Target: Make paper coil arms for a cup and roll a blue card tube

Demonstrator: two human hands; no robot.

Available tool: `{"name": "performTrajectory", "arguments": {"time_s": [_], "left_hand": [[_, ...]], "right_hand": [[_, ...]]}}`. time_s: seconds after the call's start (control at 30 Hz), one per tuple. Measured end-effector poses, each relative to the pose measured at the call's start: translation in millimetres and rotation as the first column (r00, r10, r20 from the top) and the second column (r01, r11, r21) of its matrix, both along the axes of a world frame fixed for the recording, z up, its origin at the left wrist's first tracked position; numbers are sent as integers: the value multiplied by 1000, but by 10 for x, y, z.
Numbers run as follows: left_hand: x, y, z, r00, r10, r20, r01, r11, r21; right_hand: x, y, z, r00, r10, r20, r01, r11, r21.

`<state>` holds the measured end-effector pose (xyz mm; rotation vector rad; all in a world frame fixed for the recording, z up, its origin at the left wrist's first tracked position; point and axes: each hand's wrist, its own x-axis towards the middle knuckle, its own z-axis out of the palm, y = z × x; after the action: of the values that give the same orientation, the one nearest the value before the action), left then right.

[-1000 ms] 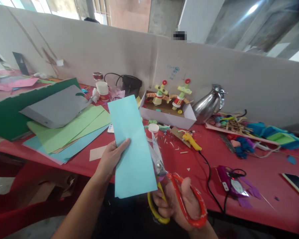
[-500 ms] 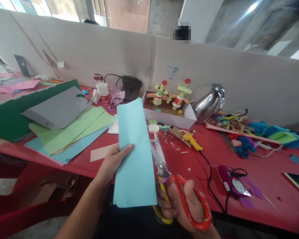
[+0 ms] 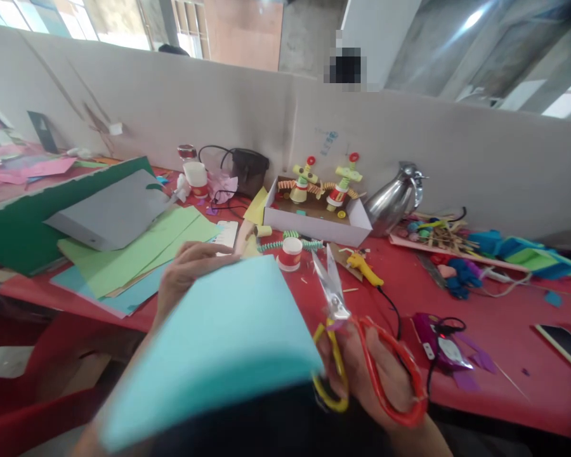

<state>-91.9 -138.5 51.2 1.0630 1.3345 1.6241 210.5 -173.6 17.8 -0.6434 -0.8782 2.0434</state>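
Note:
A light-blue sheet of paper [image 3: 233,324] is gripped at its far left edge by my left hand [image 3: 185,270], its near end blurred. My right hand [image 3: 366,362] holds a pair of scissors [image 3: 335,301] by one red and one yellow handle, blades parted and pointing away from me. The blades stand just right of the paper, apart from it. Beyond them, a small red-and-white paper cup [image 3: 291,255] stands on the red table [image 3: 400,279].
Green paper sheets [image 3: 137,247] and a grey folded card [image 3: 109,206] lie left. At the back, a white box [image 3: 314,222] holds two paper figures beside a metal jug [image 3: 393,200]. A yellow glue gun [image 3: 365,270] with a black cord lies right, past a phone [image 3: 227,236].
The light-blue paper has swung from upright to tilted, its near end moving left and toward me. My left hand has shifted to its far edge. The scissors have moved right and opened wider.

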Motion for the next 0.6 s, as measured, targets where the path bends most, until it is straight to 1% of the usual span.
{"name": "performTrajectory", "arguments": {"time_s": [0.03, 0.07, 0.1, 0.13, 0.17, 0.2, 0.23, 0.27, 0.3, 0.33, 0.37, 0.4, 0.43, 0.47, 0.5, 0.53, 0.57, 0.6], "left_hand": [[15, -19, 18, 996, 21, -92, -16, 998, 55], [38, -34, 18, 975, 65, -211, -36, 990, 136], [65, -45, 1, 932, 130, -338, -52, 972, 231], [95, -53, -33, 873, 200, -445, -55, 947, 317], [125, -58, -81, 816, 261, -516, -58, 925, 376], [158, -64, -138, 780, 315, -541, -83, 909, 409], [193, -75, -197, 764, 372, -527, -141, 893, 427], [234, -94, -252, 769, 422, -481, -220, 880, 421], [279, -124, -299, 792, 469, -392, -316, 863, 393], [330, -167, -335, 829, 491, -267, -401, 855, 327], [382, -221, -360, 890, 437, -128, -407, 890, 207], [434, -285, -377, 937, 345, 56, -348, 935, 69], [481, -355, -389, 944, 215, 249, -205, 976, -66], [522, -426, -400, 903, 86, 421, -16, 986, -167], [555, -492, -415, 837, -3, 547, 155, 960, -233], [580, -549, -433, 787, -56, 614, 279, 920, -275], [597, -592, -455, 769, -79, 635, 345, 887, -308], [606, -620, -477, 780, -79, 621, 356, 872, -336]], "right_hand": [[-74, 27, 55, 999, -33, 13, 33, 999, -8], [-157, 50, 110, 998, -62, 12, 62, 998, -20], [-242, 66, 159, 997, -71, 19, 71, 997, -35], [-325, 77, 199, 998, -67, 17, 68, 997, -32], [-400, 83, 226, 999, -45, 18, 46, 999, -19], [-465, 85, 237, 1000, -15, 26, 15, 1000, -3], [-519, 87, 231, 999, 15, 40, -16, 1000, 17], [-562, 90, 209, 997, 36, 67, -38, 999, 30], [-595, 96, 172, 994, 35, 108, -40, 998, 39], [-621, 105, 124, 987, 3, 162, -12, 998, 55], [-642, 118, 70, 973, -52, 226, 34, 996, 82], [-660, 133, 14, 949, -117, 293, 84, 989, 123], [-677, 151, -37, 918, -182, 351, 128, 977, 172], [-694, 169, -81, 885, -240, 400, 162, 962, 220], [-711, 186, -113, 851, -284, 441, 178, 948, 265], [-727, 199, -133, 819, -316, 479, 182, 934, 306], [-738, 208, -141, 784, -347, 515, 180, 921, 346], [-742, 209, -139, 750, -371, 547, 172, 909, 381]]}}
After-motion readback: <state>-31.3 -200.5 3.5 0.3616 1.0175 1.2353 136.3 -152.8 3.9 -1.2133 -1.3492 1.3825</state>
